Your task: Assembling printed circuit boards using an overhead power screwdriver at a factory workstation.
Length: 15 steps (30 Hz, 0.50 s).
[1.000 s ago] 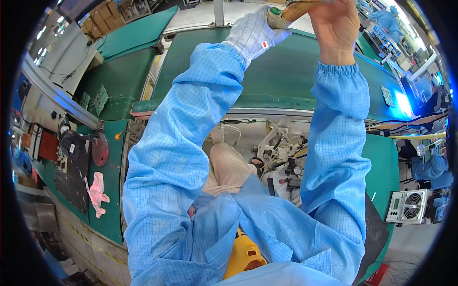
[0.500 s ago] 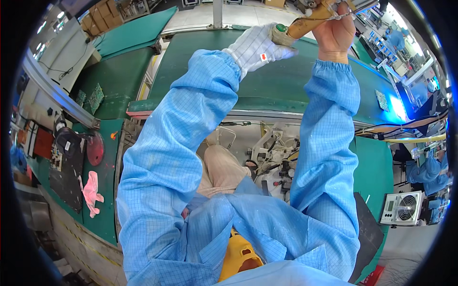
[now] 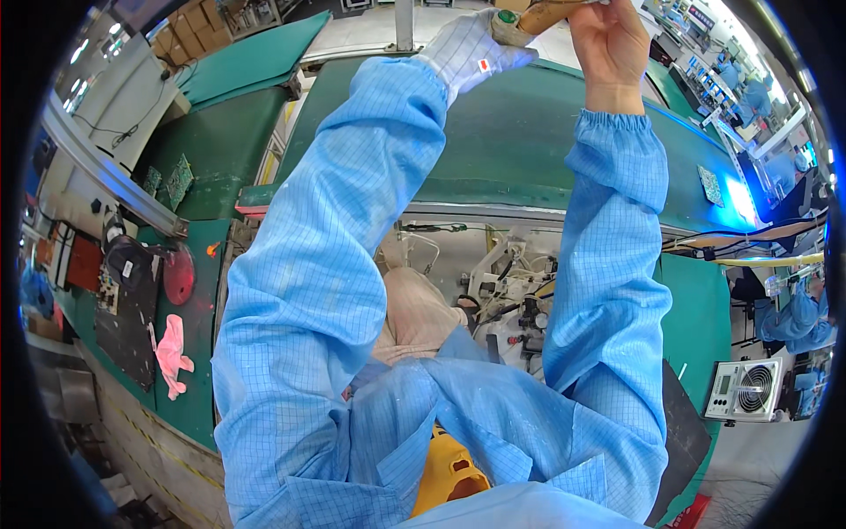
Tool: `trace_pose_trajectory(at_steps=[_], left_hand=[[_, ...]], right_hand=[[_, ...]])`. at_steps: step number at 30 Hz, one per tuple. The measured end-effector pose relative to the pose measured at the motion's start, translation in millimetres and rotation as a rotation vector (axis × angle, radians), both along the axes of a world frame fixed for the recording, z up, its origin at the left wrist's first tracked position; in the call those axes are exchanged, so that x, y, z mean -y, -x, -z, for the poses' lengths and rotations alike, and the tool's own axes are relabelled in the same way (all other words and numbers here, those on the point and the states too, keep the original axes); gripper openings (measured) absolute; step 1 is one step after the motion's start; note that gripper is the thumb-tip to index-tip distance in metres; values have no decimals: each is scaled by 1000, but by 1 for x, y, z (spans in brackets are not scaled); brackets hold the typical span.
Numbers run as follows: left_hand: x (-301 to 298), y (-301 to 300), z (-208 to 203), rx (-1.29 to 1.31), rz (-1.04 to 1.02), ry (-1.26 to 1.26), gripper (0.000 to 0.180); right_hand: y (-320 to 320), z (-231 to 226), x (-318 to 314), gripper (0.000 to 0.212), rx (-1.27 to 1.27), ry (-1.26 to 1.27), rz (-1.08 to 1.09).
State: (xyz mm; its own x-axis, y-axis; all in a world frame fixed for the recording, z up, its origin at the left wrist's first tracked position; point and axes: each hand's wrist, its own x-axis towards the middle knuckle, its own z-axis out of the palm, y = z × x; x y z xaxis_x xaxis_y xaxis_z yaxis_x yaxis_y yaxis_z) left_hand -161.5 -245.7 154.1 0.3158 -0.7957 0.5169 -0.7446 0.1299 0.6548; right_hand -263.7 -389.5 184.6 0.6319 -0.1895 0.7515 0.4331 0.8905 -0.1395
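Note:
At the top edge, a brown tube-shaped handle (image 3: pixel 544 16) with a green round button (image 3: pixel 508 17) on its pale end is held up over the conveyor belt. My left hand (image 3: pixel 467 51), in a white striped glove with a small red mark, is closed around the end with the button. My right hand (image 3: pixel 612 55) is bare, its palm toward me. Its fingers curl at the handle's other part, where the picture cuts them off. Blue checked sleeves cover both arms.
A green conveyor belt (image 3: pixel 502 132) crosses in front, with a circuit board (image 3: pixel 709 185) near a bright blue light at right. Left are more circuit boards (image 3: pixel 179 182) and a pink cloth (image 3: pixel 173 354). A white fan unit (image 3: pixel 745 389) stands right. Hoses and fittings (image 3: pixel 520 291) lie below the belt.
Both hands and the brown handle have moved up and slightly left, so the handle is now partly out of the picture. Both hands stay at it.

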Motion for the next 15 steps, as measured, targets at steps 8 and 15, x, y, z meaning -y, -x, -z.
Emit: trace_pose_trajectory(at_steps=[8,15], left_hand=[[22,-8,3,-310,34,25,31],[19,-5,9,204,-57,-89,57]], right_hand=[[16,-21,0,33,-67,388,639],[27,-17,12,25,-58,385,557]])
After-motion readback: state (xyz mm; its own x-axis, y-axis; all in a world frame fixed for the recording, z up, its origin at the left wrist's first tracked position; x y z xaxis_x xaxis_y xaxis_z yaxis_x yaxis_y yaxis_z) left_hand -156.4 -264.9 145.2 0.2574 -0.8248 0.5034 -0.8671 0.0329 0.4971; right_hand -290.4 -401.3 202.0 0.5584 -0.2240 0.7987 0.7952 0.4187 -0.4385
